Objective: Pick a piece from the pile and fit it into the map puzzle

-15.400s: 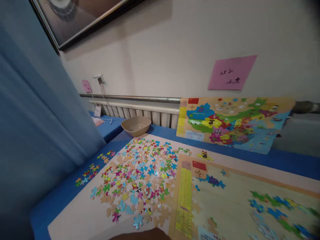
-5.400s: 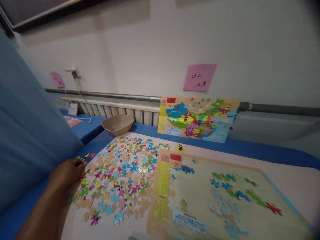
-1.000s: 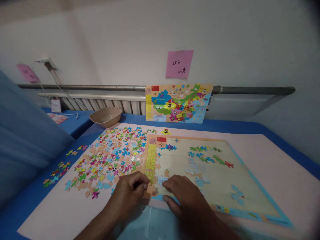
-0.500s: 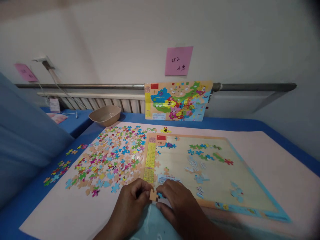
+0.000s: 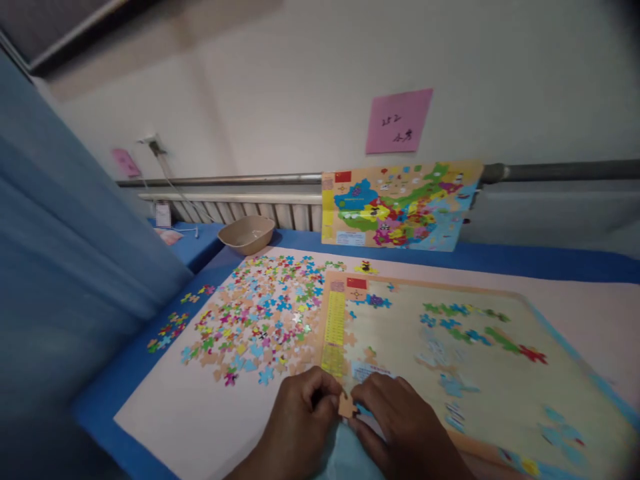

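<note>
Head view: tan puzzle piece (image 5: 345, 405) between both hands' fingertips (image 5: 334, 400).

On the table (image 5: 210, 427): puzzle board (image 5: 500, 393) toward the right edge, loose pieces (image 5: 260, 320) spread just left of it, bowl (image 5: 246, 235) behind those at the far edge, map sheet (image 5: 400, 207) propped along that edge (behind the board), both hands (image 5: 300, 433) (image 5: 410, 433) at the near edge, pinching one piece (image 5: 345, 405) over the board's near-left corner.
</note>
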Action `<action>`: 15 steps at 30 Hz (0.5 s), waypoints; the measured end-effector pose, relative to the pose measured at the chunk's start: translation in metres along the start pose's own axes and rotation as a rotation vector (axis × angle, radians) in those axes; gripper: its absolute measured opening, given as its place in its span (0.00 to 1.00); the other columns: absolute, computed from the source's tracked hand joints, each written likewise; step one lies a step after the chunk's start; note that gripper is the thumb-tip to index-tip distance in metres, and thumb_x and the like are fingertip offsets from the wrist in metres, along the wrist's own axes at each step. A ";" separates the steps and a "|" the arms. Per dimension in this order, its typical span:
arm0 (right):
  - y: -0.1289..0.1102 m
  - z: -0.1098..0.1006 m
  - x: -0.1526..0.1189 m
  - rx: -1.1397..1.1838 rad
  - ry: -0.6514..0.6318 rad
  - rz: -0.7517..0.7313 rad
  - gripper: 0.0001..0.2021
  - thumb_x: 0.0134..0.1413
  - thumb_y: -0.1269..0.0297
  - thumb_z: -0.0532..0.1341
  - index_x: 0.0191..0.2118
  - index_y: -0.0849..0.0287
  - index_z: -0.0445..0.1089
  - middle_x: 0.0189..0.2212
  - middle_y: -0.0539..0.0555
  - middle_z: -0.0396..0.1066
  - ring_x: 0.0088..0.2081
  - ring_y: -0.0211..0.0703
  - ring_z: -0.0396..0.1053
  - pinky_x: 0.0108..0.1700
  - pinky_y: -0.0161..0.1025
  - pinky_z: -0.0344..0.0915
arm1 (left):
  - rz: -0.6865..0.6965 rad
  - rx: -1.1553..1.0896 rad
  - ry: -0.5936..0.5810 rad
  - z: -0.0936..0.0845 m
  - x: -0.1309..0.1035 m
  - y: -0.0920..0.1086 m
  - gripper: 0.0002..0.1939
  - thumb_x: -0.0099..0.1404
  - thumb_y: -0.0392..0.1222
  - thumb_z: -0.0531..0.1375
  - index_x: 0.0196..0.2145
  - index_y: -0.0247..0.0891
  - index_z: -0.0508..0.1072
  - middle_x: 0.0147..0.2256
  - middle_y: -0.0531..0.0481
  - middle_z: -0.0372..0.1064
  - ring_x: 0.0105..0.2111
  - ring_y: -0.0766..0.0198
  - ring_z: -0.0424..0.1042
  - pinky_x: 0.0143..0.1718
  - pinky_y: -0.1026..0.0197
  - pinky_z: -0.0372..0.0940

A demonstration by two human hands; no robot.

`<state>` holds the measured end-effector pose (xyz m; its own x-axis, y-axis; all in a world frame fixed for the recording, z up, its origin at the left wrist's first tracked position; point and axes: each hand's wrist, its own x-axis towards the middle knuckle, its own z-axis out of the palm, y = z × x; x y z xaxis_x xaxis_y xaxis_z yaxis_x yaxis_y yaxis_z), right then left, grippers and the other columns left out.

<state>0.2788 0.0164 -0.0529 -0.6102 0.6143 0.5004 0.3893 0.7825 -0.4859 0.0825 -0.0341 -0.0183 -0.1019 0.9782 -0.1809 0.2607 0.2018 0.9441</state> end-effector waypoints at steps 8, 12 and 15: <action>0.004 0.006 0.007 -0.205 0.058 -0.192 0.08 0.77 0.68 0.49 0.46 0.56 0.65 0.35 0.53 0.68 0.37 0.53 0.62 0.43 0.46 0.51 | 0.195 0.179 0.068 -0.002 -0.007 -0.024 0.19 0.51 0.28 0.63 0.41 0.40 0.83 0.36 0.48 0.79 0.37 0.58 0.75 0.41 0.58 0.64; -0.005 0.002 0.015 -0.212 0.042 -0.232 0.06 0.74 0.68 0.53 0.44 0.55 0.66 0.33 0.50 0.70 0.34 0.49 0.66 0.41 0.45 0.55 | 0.444 0.333 0.045 -0.010 -0.012 -0.034 0.23 0.52 0.27 0.62 0.45 0.42 0.82 0.38 0.47 0.80 0.40 0.56 0.76 0.41 0.57 0.64; -0.009 0.002 0.014 -0.173 -0.009 -0.237 0.04 0.71 0.68 0.56 0.47 0.55 0.66 0.35 0.51 0.73 0.35 0.49 0.69 0.38 0.46 0.61 | 0.606 0.454 0.065 -0.024 -0.018 -0.036 0.17 0.61 0.31 0.61 0.46 0.41 0.79 0.37 0.47 0.80 0.38 0.56 0.76 0.40 0.56 0.63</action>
<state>0.2656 0.0182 -0.0430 -0.7039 0.4123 0.5784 0.3468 0.9101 -0.2268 0.0515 -0.0602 -0.0424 0.1323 0.9221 0.3635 0.6571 -0.3562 0.6643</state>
